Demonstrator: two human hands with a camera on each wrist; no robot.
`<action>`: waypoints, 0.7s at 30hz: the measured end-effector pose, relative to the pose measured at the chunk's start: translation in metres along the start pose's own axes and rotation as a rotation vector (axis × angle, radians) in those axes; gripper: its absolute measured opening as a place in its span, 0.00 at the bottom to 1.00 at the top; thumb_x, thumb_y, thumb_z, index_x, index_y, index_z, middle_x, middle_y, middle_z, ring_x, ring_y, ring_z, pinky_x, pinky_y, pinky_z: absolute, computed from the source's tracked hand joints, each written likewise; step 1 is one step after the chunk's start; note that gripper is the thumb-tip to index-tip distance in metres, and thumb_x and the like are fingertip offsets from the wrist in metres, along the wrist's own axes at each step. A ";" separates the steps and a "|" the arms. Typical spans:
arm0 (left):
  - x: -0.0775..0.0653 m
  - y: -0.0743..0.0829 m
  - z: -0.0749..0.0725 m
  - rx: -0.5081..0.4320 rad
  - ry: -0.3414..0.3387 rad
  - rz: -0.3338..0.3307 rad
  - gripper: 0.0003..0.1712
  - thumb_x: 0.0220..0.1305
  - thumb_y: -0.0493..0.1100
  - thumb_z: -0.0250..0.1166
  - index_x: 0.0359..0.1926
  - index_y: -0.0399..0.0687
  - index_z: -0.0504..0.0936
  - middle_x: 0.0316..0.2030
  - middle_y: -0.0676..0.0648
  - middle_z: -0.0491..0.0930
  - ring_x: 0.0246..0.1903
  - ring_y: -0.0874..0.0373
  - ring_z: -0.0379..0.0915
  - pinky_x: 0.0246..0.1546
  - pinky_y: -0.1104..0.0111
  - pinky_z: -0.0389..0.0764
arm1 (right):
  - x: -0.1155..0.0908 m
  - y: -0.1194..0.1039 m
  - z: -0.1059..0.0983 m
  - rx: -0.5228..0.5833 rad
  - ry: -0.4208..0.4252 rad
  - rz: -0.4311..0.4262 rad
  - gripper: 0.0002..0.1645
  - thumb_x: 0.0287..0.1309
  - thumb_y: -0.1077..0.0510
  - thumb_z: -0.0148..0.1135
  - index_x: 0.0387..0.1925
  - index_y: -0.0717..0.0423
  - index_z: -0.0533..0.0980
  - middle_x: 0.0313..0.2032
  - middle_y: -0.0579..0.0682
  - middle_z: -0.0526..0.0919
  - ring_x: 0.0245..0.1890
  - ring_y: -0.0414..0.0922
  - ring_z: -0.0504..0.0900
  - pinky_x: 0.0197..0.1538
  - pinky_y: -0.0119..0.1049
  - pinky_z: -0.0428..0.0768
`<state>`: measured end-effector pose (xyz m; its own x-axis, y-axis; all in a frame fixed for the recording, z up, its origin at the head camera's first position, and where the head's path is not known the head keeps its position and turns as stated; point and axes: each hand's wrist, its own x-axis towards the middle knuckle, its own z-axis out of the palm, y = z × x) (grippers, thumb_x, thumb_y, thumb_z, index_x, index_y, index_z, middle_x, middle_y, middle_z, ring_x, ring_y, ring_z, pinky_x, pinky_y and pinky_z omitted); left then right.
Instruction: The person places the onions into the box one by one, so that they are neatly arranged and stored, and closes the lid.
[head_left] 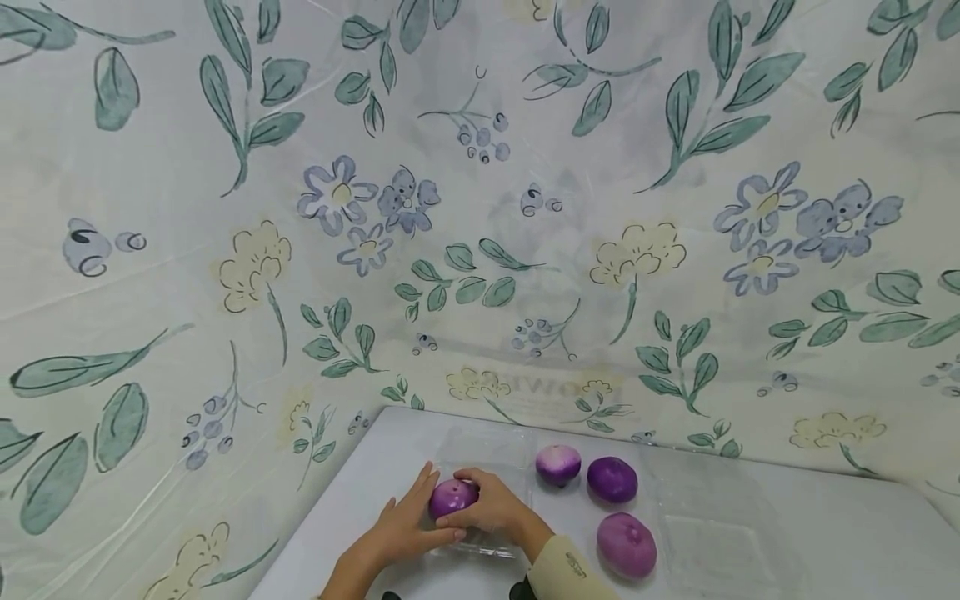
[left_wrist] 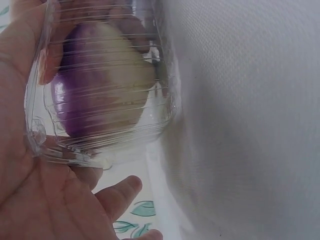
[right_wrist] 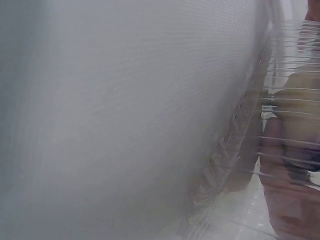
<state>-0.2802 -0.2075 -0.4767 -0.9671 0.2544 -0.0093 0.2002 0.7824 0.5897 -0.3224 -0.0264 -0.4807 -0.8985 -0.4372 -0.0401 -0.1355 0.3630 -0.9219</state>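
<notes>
A purple-and-white turnip sits inside a clear plastic clamshell container at the table's left. In the head view my right hand grips the turnip from the right, thumb in front and fingers behind. My left hand lies along the container's left side, its fingers fairly straight. Through the ribbed container wall, the left wrist view shows the turnip, with the left palm against the outside. The right wrist view catches only part of the hand behind the ribbed plastic.
Three more turnips stand right of the container: a pale-topped one, a dark purple one and a pinkish one. Another clear container lies farther right on the white table. A floral curtain hangs behind.
</notes>
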 end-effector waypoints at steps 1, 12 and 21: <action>0.000 0.000 0.000 0.000 0.001 0.002 0.62 0.53 0.67 0.70 0.75 0.35 0.53 0.77 0.34 0.46 0.71 0.33 0.55 0.62 0.25 0.46 | 0.000 0.000 0.000 0.007 -0.001 0.000 0.45 0.41 0.58 0.82 0.62 0.60 0.72 0.60 0.61 0.76 0.57 0.58 0.77 0.61 0.59 0.74; 0.001 0.000 -0.001 0.002 0.017 0.016 0.61 0.53 0.67 0.70 0.75 0.35 0.54 0.77 0.34 0.46 0.71 0.33 0.56 0.62 0.25 0.47 | 0.001 -0.002 -0.002 0.006 -0.002 -0.026 0.46 0.41 0.56 0.82 0.63 0.61 0.71 0.55 0.60 0.79 0.54 0.54 0.79 0.60 0.56 0.76; -0.001 -0.001 -0.002 0.015 0.018 0.021 0.60 0.53 0.65 0.71 0.75 0.35 0.55 0.77 0.34 0.47 0.71 0.33 0.56 0.61 0.25 0.48 | -0.001 -0.004 -0.003 -0.012 0.015 -0.030 0.46 0.41 0.58 0.82 0.63 0.63 0.70 0.53 0.61 0.80 0.53 0.55 0.79 0.58 0.57 0.77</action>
<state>-0.2797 -0.2094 -0.4759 -0.9653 0.2606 0.0173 0.2225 0.7856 0.5774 -0.3220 -0.0247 -0.4757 -0.8999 -0.4360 -0.0068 -0.1674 0.3597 -0.9179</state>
